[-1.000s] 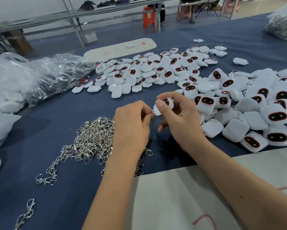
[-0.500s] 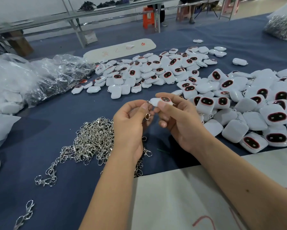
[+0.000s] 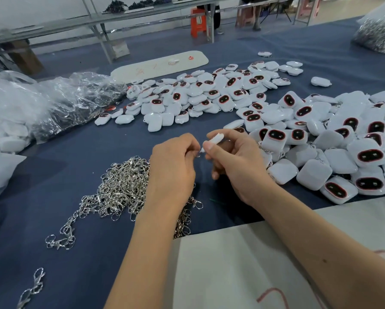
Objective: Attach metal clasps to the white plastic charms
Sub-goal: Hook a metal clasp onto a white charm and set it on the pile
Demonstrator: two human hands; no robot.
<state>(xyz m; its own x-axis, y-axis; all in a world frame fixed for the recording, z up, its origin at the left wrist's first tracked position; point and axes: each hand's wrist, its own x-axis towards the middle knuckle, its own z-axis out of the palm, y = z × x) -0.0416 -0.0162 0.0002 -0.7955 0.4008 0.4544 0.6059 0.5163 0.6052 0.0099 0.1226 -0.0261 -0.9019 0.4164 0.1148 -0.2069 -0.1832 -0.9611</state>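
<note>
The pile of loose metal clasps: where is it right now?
In the head view, the pile of clasps lies on the blue table left of centre, partly under the left hand.

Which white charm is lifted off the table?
The charm pinched in the right hand, edge-on above the blue cloth; all others lie in piles.

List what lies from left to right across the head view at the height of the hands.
Clear plastic bags → pile of metal clasps → left hand → white charm pinched in the right hand → heap of white charms.
</note>
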